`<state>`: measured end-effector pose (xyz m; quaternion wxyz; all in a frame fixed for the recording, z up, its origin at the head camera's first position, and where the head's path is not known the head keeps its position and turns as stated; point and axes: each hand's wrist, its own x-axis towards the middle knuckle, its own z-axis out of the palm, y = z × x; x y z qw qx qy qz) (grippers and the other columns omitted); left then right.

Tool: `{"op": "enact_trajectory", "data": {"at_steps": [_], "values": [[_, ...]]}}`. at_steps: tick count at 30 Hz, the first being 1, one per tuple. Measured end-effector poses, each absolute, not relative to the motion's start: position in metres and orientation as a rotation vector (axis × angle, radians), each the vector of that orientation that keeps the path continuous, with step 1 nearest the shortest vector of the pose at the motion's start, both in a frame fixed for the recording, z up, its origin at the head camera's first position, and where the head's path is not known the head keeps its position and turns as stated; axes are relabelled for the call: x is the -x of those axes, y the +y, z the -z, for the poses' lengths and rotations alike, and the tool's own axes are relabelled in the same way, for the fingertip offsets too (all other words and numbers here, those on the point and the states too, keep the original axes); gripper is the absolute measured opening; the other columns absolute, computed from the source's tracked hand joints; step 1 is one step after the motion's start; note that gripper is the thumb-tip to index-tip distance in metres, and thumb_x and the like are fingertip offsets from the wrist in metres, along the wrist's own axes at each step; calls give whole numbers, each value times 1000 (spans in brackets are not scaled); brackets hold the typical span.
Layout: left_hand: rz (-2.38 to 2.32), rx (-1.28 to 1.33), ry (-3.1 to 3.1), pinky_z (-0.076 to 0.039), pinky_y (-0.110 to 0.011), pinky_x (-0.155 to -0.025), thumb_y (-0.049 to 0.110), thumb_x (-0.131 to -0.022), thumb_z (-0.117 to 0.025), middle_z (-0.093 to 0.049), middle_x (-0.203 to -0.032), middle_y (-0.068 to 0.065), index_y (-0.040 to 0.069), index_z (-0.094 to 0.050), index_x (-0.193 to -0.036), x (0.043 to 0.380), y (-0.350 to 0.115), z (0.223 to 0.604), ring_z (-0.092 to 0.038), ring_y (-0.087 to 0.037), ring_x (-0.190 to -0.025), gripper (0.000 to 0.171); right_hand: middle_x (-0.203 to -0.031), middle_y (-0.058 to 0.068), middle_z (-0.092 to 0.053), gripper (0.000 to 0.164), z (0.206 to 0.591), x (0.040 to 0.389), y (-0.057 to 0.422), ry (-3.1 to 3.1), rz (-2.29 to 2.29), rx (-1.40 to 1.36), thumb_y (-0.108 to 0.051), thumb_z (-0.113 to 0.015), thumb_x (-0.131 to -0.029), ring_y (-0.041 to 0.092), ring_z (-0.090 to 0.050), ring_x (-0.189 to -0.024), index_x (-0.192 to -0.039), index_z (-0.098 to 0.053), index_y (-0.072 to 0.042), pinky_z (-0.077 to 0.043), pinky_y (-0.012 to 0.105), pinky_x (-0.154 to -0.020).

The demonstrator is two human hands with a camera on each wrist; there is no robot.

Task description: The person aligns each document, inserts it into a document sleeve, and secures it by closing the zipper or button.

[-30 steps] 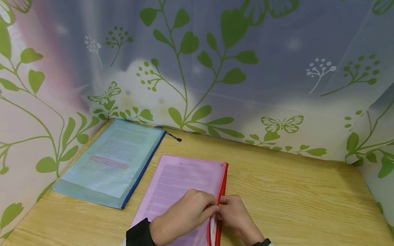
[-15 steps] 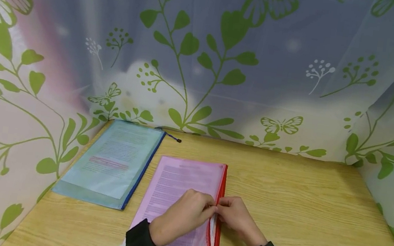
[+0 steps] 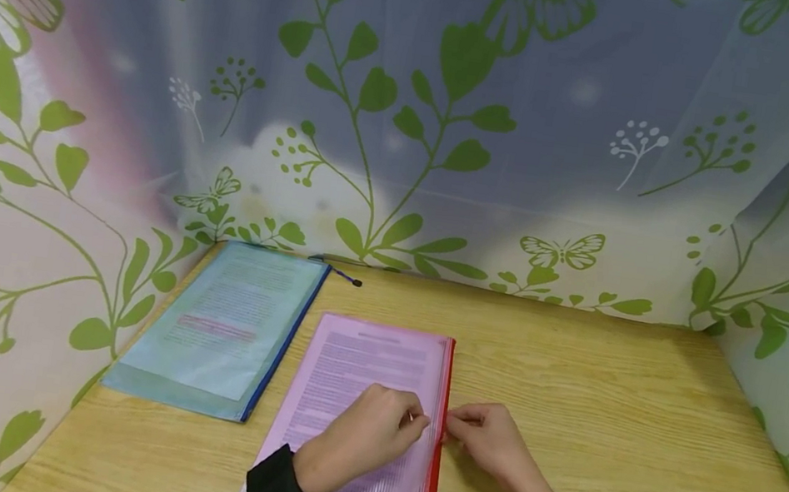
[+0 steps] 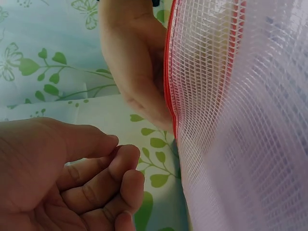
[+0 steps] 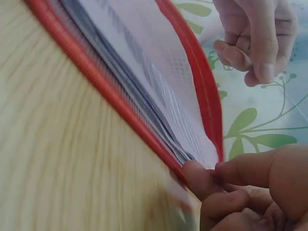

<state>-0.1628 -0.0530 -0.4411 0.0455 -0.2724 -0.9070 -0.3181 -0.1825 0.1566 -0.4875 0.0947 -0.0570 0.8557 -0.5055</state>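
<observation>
A pink mesh zipper pouch (image 3: 379, 353) lies on the table, printed pages showing through its cover. Its red zipper edge (image 5: 96, 79) runs down the right side and gapes in the right wrist view, where paper sheets (image 5: 139, 72) show inside. At that edge my right hand (image 3: 495, 445) pinches the zipper side of the pouch between thumb and index finger; whether the slider is in the pinch is hidden. My left hand (image 3: 367, 440) hovers over the cover, fingers loosely curled. Nothing shows between its fingertips in the left wrist view, and it is apart from the red edge.
A light blue zipper pouch (image 3: 219, 331) with a printed page inside lies to the left, its dark cord pull (image 3: 347, 276) pointing right. Behind the wooden table (image 3: 606, 410) hangs a curtain (image 3: 576, 137) printed with leaves and butterflies, also enclosing both sides.
My left hand has let go of the red edge and drawn slightly left. The right hand has shifted a little right and nearer. The pouch's raised upper edge has settled lower.
</observation>
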Motion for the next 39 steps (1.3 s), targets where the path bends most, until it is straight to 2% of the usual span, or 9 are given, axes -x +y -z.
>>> {"op": "enact_trajectory", "data": {"at_steps": [4, 8, 11, 13, 18, 22, 27, 32, 39], "values": [[965, 782, -2814, -41, -14, -53, 15, -94, -72, -66, -69, 6, 7, -75, -90, 162, -56, 443, -47, 4, -56, 9, -83, 5, -76, 13, 482, 176, 165, 2687, 1377, 176, -10, -70, -95, 11, -66, -75, -101, -78, -2, -50, 23, -64], [917, 704, -2827, -42, -18, -54, 19, -90, -77, -65, -72, 2, 6, -75, -96, 162, -63, 447, -49, -2, -59, 14, -89, 4, -77, 24, 472, 166, 171, 2827, 1254, 129, -12, -70, -96, 11, -66, -75, -117, -73, 0, -51, 26, -63], [870, 666, -2800, -48, -22, -61, 23, -88, -80, -70, -81, -3, 5, -75, -99, 163, -69, 451, -59, -8, -68, 22, -97, 9, -77, 33, 463, 160, 174, 2939, 1171, 159, -16, -71, -96, 18, -70, -85, -125, -70, 1, -56, 32, -70], [839, 654, -2778, -53, -27, -66, 27, -86, -81, -73, -90, -6, 5, -75, -103, 163, -73, 452, -66, -14, -77, 28, -106, 14, -77, 38, 458, 155, 178, 3008, 1116, 185, -19, -71, -97, 27, -72, -96, -129, -67, 2, -58, 41, -79], [739, 617, -2766, -58, -46, -81, 42, -81, -83, -74, -114, -10, 8, -71, -121, 162, -82, 458, -71, -28, -101, 53, -127, 25, -69, 50, 459, 148, 186, 3200, 970, 324, -24, -74, -96, 43, -66, -117, -134, -63, 6, -54, 57, -96], [701, 568, -2852, -53, -60, -92, 51, -77, -81, -65, -135, -16, 9, -59, -141, 163, -90, 463, -63, -38, -121, 79, -132, 31, -64, 58, 466, 145, 191, 3341, 850, 412, -29, -78, -92, 50, -63, -118, -134, -62, 7, -51, 63, -96], [683, 515, -2965, -39, -71, -105, 63, -74, -79, -47, -154, -23, 12, -42, -156, 166, -96, 468, -43, -51, -141, 103, -140, 36, -55, 75, 472, 145, 196, 3378, 740, 380, -45, -78, -89, 57, -55, -124, -141, -56, 5, -46, 71, -95], [629, 532, -3015, -29, -72, -113, 76, -74, -73, -36, -163, -22, 16, -33, -161, 175, -94, 472, -28, -51, -150, 113, -148, 35, -49, 87, 476, 146, 197, 3357, 676, 323, -60, -71, -89, 59, -47, -132, -148, -50, 0, -37, 77, -99], [629, 598, -3068, -23, -72, -116, 84, -77, -63, -26, -168, -20, 19, -26, -164, 205, -86, 474, -19, -50, -154, 114, -153, 33, -43, 97, 480, 145, 195, 3327, 677, 293, -70, -67, -87, 59, -42, -136, -155, -42, -4, -30, 79, -104]]}}
